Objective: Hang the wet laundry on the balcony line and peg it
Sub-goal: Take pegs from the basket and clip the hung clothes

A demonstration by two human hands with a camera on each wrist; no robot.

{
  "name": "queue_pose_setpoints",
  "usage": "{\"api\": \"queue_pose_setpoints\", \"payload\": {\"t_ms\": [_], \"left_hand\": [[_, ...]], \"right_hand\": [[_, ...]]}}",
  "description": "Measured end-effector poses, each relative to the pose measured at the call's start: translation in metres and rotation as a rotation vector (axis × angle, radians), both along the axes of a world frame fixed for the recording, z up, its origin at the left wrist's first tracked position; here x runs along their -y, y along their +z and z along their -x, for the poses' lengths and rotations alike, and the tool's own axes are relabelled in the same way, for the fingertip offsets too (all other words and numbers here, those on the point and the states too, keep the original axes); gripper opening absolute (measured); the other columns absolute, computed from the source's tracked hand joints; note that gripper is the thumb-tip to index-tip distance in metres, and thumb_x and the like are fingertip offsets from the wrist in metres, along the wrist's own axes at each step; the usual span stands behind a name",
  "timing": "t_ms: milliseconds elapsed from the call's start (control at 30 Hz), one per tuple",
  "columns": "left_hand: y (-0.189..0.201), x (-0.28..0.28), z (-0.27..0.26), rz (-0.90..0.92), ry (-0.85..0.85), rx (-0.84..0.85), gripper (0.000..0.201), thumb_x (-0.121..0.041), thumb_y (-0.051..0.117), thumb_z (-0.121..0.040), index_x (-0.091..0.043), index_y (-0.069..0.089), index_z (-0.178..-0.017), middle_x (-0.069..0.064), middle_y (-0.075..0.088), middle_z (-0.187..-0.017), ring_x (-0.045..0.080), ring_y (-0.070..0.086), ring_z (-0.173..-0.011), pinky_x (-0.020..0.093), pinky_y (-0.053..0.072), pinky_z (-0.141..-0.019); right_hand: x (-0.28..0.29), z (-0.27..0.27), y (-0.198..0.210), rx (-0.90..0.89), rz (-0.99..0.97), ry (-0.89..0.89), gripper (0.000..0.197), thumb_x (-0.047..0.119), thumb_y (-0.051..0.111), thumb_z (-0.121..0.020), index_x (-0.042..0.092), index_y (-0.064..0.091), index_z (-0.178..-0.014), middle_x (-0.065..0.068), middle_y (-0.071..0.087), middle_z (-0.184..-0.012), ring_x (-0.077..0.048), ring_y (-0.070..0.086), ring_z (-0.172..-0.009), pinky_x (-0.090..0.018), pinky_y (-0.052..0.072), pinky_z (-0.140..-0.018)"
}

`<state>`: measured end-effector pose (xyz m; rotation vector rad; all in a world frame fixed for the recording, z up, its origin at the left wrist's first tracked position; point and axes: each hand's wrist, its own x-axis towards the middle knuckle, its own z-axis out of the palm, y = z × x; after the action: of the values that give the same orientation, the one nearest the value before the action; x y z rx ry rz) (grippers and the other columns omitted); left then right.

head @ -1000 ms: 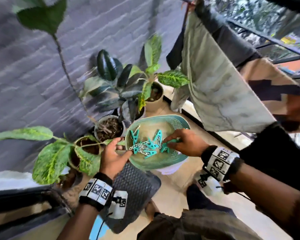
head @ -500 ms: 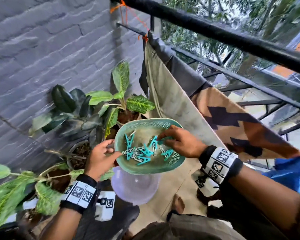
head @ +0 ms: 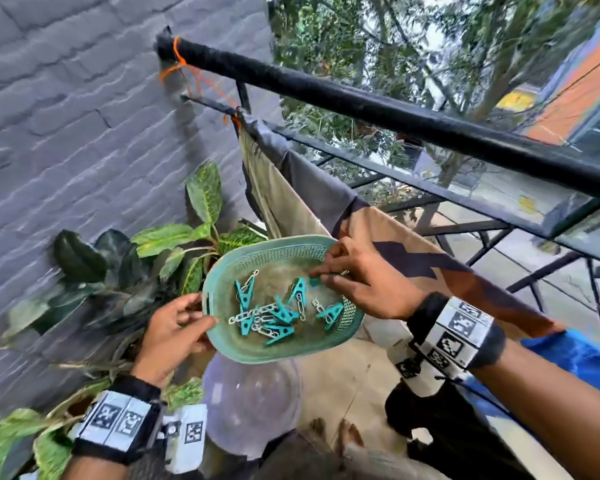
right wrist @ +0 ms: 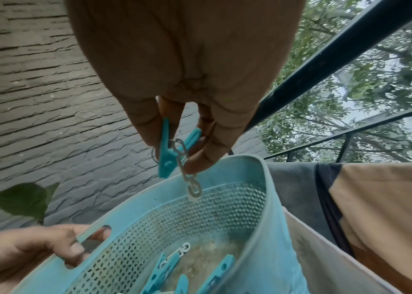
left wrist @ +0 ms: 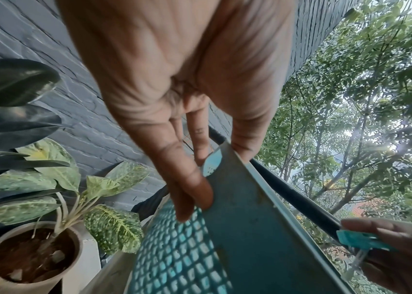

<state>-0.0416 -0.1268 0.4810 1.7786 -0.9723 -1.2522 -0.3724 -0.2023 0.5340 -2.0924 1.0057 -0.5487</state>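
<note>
My left hand (head: pixel 174 323) grips the rim of a teal perforated basket (head: pixel 222 344), fingers through its handle slot (right wrist: pixel 86 244). Several teal pegs (head: pixel 274 317) with white chain links lie inside. My right hand (head: pixel 354 275) pinches one teal peg (right wrist: pixel 165 151) above the basket's far side, a short white chain hanging from it. In the left wrist view my left hand (left wrist: pixel 199 159) clamps the basket's edge (left wrist: pixel 250 208), and the peg (left wrist: pixel 358 239) shows at lower right. A khaki cloth (head: pixel 274 199) and a tan garment with dark shapes (head: pixel 406 251) hang over the lower rail.
A thick black railing bar (head: pixel 395 112) crosses above the hung laundry. Potted plants (head: pixel 174 251) stand against the grey brick wall (head: pixel 66 133) on the left. A clear plastic tub (head: pixel 250 403) sits below the basket. Blue cloth (head: pixel 575 355) is at the right.
The basket has risen and my view has tilted up toward the railing. My right hand has lifted one peg from the pile to the basket's far side.
</note>
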Motion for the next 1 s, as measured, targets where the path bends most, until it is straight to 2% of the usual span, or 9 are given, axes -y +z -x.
{"api": "queue_pose_setpoints", "payload": {"t_ms": [100, 200, 300, 400, 467, 567, 667, 800, 1000], "left_hand": [[0.002, 0.017, 0.005, -0.009, -0.01, -0.012, 0.048, 0.005, 0.068, -0.086, -0.014, 0.06, -0.129, 0.018, 0.067, -0.094, 0.01, 0.066, -0.069, 0.021, 0.051, -0.047], [0.001, 0.031, -0.001, -0.014, -0.034, -0.016, 0.052, 0.005, 0.07, -0.085, -0.013, 0.058, -0.133, 0.025, 0.07, -0.102, 0.022, 0.068, -0.079, 0.027, 0.057, -0.053], [-0.001, 0.045, -0.01, -0.022, -0.033, -0.029, 0.054, 0.007, 0.068, -0.086, -0.011, 0.057, -0.135, 0.029, 0.068, -0.108, 0.033, 0.068, -0.09, 0.045, 0.06, -0.069], [-0.004, 0.059, -0.022, -0.035, -0.016, -0.029, 0.055, 0.007, 0.069, -0.085, -0.01, 0.057, -0.135, 0.03, 0.068, -0.108, 0.036, 0.068, -0.093, 0.061, 0.055, -0.084], [-0.008, 0.069, -0.033, -0.047, -0.006, -0.037, 0.054, 0.008, 0.069, -0.085, -0.01, 0.057, -0.134, 0.03, 0.068, -0.107, 0.035, 0.067, -0.09, 0.051, 0.059, -0.072], [-0.012, 0.079, -0.046, -0.048, 0.048, -0.061, 0.054, 0.01, 0.068, -0.084, -0.011, 0.056, -0.133, 0.028, 0.067, -0.104, 0.031, 0.065, -0.085, 0.031, 0.058, -0.053], [-0.018, 0.085, -0.061, -0.064, 0.09, -0.058, 0.059, 0.009, 0.068, -0.084, -0.007, 0.053, -0.139, 0.029, 0.067, -0.108, 0.03, 0.066, -0.084, 0.032, 0.059, -0.054], [-0.019, 0.09, -0.074, -0.079, 0.136, -0.067, 0.057, 0.009, 0.067, -0.086, -0.005, 0.052, -0.139, 0.033, 0.064, -0.113, 0.032, 0.066, -0.086, 0.032, 0.061, -0.054], [-0.014, 0.1, -0.081, -0.093, 0.188, -0.064, 0.047, 0.009, 0.064, -0.088, -0.009, 0.057, -0.131, 0.019, 0.07, -0.091, 0.012, 0.072, -0.067, 0.029, 0.06, -0.054]], "right_hand": [[0.004, 0.013, 0.0, 0.108, -0.049, -0.093, 0.028, 0.03, 0.069, -0.088, 0.029, 0.072, -0.116, 0.001, 0.06, -0.104, -0.011, 0.06, -0.098, -0.031, 0.051, -0.088], [0.009, 0.022, 0.0, 0.292, -0.216, -0.234, 0.041, 0.016, 0.084, -0.076, 0.024, 0.07, -0.114, -0.003, 0.073, -0.101, -0.023, 0.071, -0.092, -0.044, 0.058, -0.086], [0.024, 0.024, -0.004, 0.474, -0.356, -0.371, 0.04, 0.003, 0.087, -0.066, 0.006, 0.07, -0.103, -0.012, 0.076, -0.095, -0.032, 0.073, -0.092, -0.056, 0.055, -0.088], [0.048, 0.025, -0.01, 0.432, -0.31, -0.48, 0.042, 0.023, 0.09, -0.06, 0.003, 0.073, -0.093, -0.012, 0.076, -0.088, -0.037, 0.073, -0.083, -0.064, 0.055, -0.076], [0.068, 0.023, -0.013, 0.345, -0.25, -0.517, 0.038, 0.031, 0.09, -0.064, 0.009, 0.077, -0.091, -0.007, 0.077, -0.088, -0.033, 0.074, -0.081, -0.06, 0.057, -0.073], [0.103, 0.015, -0.015, 0.149, -0.093, -0.579, 0.018, 0.019, 0.087, -0.072, 0.015, 0.078, -0.088, 0.001, 0.077, -0.082, -0.015, 0.074, -0.078, -0.045, 0.06, -0.075], [0.138, 0.007, -0.008, -0.06, 0.061, -0.578, 0.014, 0.011, 0.083, -0.075, 0.021, 0.078, -0.084, 0.003, 0.076, -0.077, -0.01, 0.072, -0.072, -0.037, 0.06, -0.073], [0.189, -0.004, 0.001, -0.262, 0.166, -0.588, 0.01, 0.01, 0.08, -0.072, 0.02, 0.077, -0.072, -0.002, 0.074, -0.07, -0.02, 0.071, -0.071, -0.032, 0.056, -0.07], [0.251, -0.022, 0.001, -0.404, 0.166, -0.572, 0.011, 0.015, 0.082, -0.069, 0.02, 0.073, -0.069, -0.005, 0.074, -0.074, -0.023, 0.069, -0.077, -0.032, 0.053, -0.071]]}}
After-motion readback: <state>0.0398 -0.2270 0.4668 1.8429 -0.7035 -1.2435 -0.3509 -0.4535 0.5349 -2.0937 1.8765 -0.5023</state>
